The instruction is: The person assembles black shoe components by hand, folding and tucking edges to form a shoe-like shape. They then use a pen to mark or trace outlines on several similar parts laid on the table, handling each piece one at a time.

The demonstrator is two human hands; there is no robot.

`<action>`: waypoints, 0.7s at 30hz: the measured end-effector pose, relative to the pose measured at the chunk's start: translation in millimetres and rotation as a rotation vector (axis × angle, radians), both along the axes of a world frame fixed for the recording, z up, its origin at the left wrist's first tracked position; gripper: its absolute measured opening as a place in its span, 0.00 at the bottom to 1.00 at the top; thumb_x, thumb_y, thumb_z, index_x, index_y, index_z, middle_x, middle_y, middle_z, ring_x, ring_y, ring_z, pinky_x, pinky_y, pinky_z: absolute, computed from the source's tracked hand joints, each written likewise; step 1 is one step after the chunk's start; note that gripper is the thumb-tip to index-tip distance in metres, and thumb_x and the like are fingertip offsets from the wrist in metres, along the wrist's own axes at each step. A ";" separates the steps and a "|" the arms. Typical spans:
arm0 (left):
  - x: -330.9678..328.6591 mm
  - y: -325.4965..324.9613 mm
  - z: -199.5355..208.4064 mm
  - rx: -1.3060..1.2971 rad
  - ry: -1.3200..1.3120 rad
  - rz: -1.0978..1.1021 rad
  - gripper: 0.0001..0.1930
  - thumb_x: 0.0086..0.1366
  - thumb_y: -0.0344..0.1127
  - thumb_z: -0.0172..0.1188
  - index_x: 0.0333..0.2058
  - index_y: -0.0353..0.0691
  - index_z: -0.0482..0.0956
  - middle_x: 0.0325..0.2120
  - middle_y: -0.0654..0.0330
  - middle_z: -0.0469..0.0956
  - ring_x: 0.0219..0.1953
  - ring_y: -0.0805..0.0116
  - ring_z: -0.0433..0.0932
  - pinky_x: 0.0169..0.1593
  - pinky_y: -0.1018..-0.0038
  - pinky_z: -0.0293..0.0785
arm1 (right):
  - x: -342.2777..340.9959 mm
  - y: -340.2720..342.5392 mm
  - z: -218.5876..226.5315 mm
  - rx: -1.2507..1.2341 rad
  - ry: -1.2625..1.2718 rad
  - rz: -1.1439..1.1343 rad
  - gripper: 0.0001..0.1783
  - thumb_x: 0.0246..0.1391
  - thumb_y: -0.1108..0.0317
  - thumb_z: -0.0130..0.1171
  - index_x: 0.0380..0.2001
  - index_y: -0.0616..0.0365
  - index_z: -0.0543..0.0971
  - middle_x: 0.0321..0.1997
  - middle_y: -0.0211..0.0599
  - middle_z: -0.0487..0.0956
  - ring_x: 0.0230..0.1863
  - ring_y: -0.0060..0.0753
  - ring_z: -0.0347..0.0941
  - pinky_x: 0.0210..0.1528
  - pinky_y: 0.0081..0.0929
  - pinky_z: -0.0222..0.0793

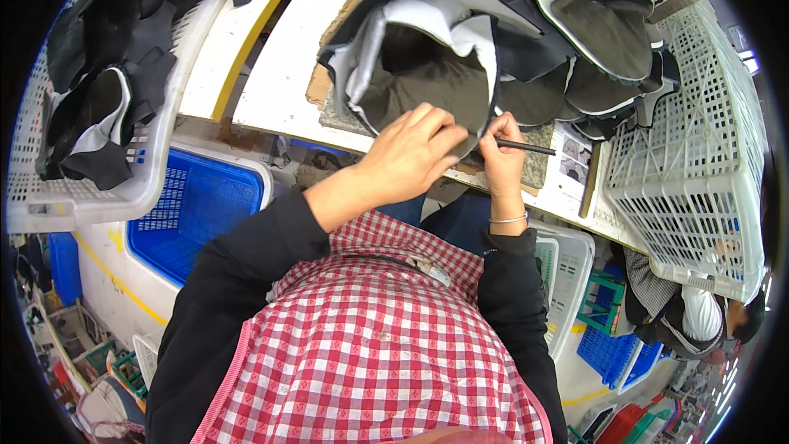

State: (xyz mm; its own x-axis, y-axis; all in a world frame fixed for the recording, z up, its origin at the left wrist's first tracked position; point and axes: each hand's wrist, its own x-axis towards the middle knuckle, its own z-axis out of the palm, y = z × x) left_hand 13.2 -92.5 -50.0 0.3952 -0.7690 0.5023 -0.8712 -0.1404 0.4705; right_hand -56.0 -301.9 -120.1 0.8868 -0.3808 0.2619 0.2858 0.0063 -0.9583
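A black shoe upper [427, 82] with white padding and a dark olive lining stands on the work table, its opening toward me. My left hand [415, 148] lies with bent fingers over its near lower edge and grips it there; the fingertips are partly hidden. Close by on the right, my right hand [503, 156] is closed around a thin black pen-like tool [526, 146]. The tool's tip by the upper's edge is hidden by the fingers. More shoe uppers [592, 33] of the same kind lie piled behind and to the right.
A white perforated crate [690, 148] stands at the table's right end. Another white crate [156, 148] at the left holds black uppers [123, 99]. Below it sits a blue bin [197, 205]. A printed sheet [573, 156] lies on the table's near edge. At the lower right, a person [699, 312] is partly visible.
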 end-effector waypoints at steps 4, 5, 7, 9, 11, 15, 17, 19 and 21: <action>36.6 -19.9 -31.3 0.078 0.143 0.275 0.32 0.56 0.41 0.73 0.57 0.36 0.72 0.52 0.49 0.70 0.58 0.46 0.68 0.62 0.57 0.68 | 2.3 6.2 4.3 0.004 -0.078 -0.013 0.14 0.62 0.79 0.59 0.28 0.53 0.66 0.24 0.22 0.66 0.26 0.13 0.59 0.30 0.16 0.58; 49.5 -20.6 -37.6 0.080 0.085 0.257 0.33 0.55 0.42 0.73 0.57 0.37 0.72 0.52 0.49 0.70 0.57 0.46 0.69 0.61 0.58 0.68 | 2.5 7.3 6.4 0.004 -0.074 -0.026 0.14 0.62 0.79 0.59 0.28 0.53 0.65 0.24 0.22 0.66 0.26 0.13 0.59 0.30 0.16 0.58; 71.9 -21.6 -47.1 0.081 0.015 0.179 0.33 0.55 0.43 0.74 0.57 0.39 0.73 0.52 0.49 0.70 0.56 0.47 0.69 0.60 0.58 0.69 | 2.3 9.8 10.7 0.043 -0.055 -0.036 0.15 0.62 0.75 0.62 0.27 0.53 0.66 0.24 0.22 0.68 0.26 0.12 0.59 0.30 0.16 0.58; 85.6 -24.2 -52.0 0.072 -0.064 0.159 0.27 0.56 0.43 0.72 0.52 0.39 0.74 0.48 0.50 0.73 0.53 0.45 0.72 0.57 0.58 0.71 | 3.0 12.5 14.9 0.131 0.027 -0.096 0.15 0.62 0.73 0.63 0.27 0.53 0.66 0.25 0.21 0.69 0.26 0.12 0.60 0.30 0.16 0.58; 88.9 -31.5 -53.3 0.106 -0.031 0.201 0.19 0.59 0.40 0.69 0.46 0.38 0.75 0.42 0.51 0.77 0.49 0.46 0.75 0.54 0.56 0.73 | 6.3 16.4 17.8 0.013 0.054 -0.106 0.13 0.61 0.68 0.68 0.30 0.55 0.71 0.25 0.20 0.71 0.26 0.11 0.61 0.29 0.14 0.58; 87.4 -47.9 -51.8 0.164 -0.162 0.328 0.10 0.61 0.34 0.65 0.39 0.37 0.78 0.37 0.50 0.80 0.42 0.46 0.80 0.45 0.55 0.77 | 11.0 24.5 19.8 -0.058 0.141 -0.026 0.14 0.60 0.67 0.71 0.31 0.56 0.73 0.26 0.20 0.72 0.27 0.10 0.61 0.29 0.14 0.57; 91.9 -50.4 -51.3 0.154 -0.033 0.326 0.09 0.61 0.35 0.64 0.38 0.37 0.79 0.35 0.51 0.82 0.39 0.46 0.82 0.44 0.55 0.77 | 12.6 25.9 19.7 -0.106 0.138 -0.053 0.14 0.60 0.67 0.70 0.30 0.56 0.73 0.26 0.20 0.71 0.27 0.10 0.60 0.29 0.14 0.56; 99.3 -50.1 -50.7 0.149 0.067 0.304 0.09 0.62 0.35 0.64 0.38 0.38 0.80 0.34 0.51 0.83 0.38 0.47 0.83 0.44 0.55 0.78 | 13.4 26.3 19.2 -0.125 0.127 -0.050 0.15 0.61 0.67 0.69 0.28 0.56 0.71 0.25 0.19 0.71 0.27 0.10 0.59 0.28 0.15 0.56; 106.8 -49.4 -49.5 0.143 0.145 0.273 0.09 0.62 0.37 0.64 0.37 0.39 0.81 0.32 0.51 0.84 0.37 0.47 0.84 0.43 0.56 0.78 | 13.9 27.0 18.1 -0.197 0.138 -0.071 0.16 0.61 0.68 0.69 0.26 0.57 0.71 0.24 0.19 0.70 0.26 0.11 0.59 0.28 0.16 0.56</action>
State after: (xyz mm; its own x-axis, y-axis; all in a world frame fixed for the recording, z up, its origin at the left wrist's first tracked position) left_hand 120.0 -142.0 -99.4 0.6560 -0.6833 0.3206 -0.7176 -0.4331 0.5454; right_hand -42.1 -274.8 -102.0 0.8922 -0.3970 0.2153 0.1452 -0.1994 -0.9691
